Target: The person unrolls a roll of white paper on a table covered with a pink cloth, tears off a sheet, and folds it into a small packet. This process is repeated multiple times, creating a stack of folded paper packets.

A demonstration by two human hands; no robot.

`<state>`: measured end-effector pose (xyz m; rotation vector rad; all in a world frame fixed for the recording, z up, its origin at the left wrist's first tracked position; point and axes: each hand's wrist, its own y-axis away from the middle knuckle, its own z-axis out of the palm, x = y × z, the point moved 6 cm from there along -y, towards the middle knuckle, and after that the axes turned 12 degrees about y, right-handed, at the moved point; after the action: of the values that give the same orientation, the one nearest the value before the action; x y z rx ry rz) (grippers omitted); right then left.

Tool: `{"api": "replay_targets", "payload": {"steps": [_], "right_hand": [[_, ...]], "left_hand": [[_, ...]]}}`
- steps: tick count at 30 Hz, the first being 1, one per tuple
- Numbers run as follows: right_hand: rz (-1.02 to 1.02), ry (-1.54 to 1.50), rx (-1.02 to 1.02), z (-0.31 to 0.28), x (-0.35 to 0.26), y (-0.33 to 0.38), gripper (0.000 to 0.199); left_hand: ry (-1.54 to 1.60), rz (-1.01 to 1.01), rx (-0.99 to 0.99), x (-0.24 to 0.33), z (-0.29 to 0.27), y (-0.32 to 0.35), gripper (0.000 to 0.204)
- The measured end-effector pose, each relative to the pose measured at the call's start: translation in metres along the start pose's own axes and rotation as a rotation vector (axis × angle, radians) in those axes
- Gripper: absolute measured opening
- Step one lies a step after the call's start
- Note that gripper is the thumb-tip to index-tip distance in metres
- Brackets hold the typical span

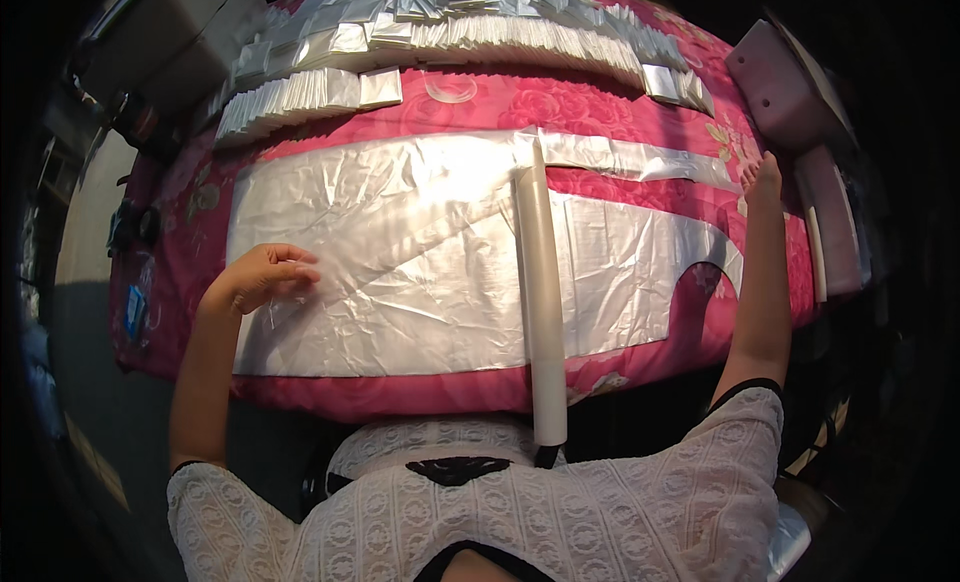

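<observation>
A thin, creased sheet of whitish plastic [400, 312], shaped like a disposable apron, lies flat before me. Its right end has a rounded cut-out, and a long plastic strip [640, 160] runs along its far side. Across the sheet rests a long pale roller or tube [543, 302], its near end sticking out past the table edge toward my lap. Over the sheet's left part is my left hand [268, 277], fingers loosely bent and apart. At the far right, my right hand [762, 179] reaches to the strip's end with its fingers spread; whether they touch it is hard to tell.
Pink floral cloth [470, 392] covers the table. Long rows of small folded white plastic packets [540, 40] line its far side. Pale boxes [785, 87] stand at the right, a large box [165, 47] at the far left. A small blue packet [135, 310] lies near the left edge.
</observation>
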<state>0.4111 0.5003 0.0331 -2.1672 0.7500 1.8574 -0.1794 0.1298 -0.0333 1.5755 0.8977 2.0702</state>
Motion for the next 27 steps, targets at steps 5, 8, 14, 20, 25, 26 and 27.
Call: {"api": "replay_targets", "payload": {"steps": [5, 8, 14, 20, 25, 26, 27], "right_hand": [[-0.827, 0.589, -0.652, 0.072, 0.01, 0.164, 0.048], [-1.213, 0.885, -1.064, 0.081, 0.056, 0.28, 0.056], [-1.601, 1.013, -1.1, 0.092, 0.084, 0.335, 0.069], [-1.814, 0.879, -1.376, 0.165, 0.096, 0.443, 0.062], [-1.454, 0.271, -1.979, 0.165, 0.064, 0.552, 0.052], [-1.426, 0.267, -1.91, 0.169, 0.058, 0.546, 0.05], [-1.401, 0.254, -1.846, 0.173, 0.051, 0.535, 0.048]], "left_hand": [[-0.171, 0.076, 0.123, -0.009, -0.045, 0.007, 0.037], [-0.374, 0.316, 0.344, 0.0, -0.077, 0.025, 0.035], [-0.379, 0.729, 0.579, 0.021, -0.092, 0.083, 0.03], [-0.282, 0.739, 0.44, 0.008, -0.065, 0.096, 0.03], [-0.218, 0.724, 0.426, -0.021, -0.06, 0.09, 0.029], [-0.214, 0.723, 0.431, -0.028, -0.06, 0.092, 0.029], [-0.211, 0.722, 0.446, -0.036, -0.064, 0.097, 0.029]]}}
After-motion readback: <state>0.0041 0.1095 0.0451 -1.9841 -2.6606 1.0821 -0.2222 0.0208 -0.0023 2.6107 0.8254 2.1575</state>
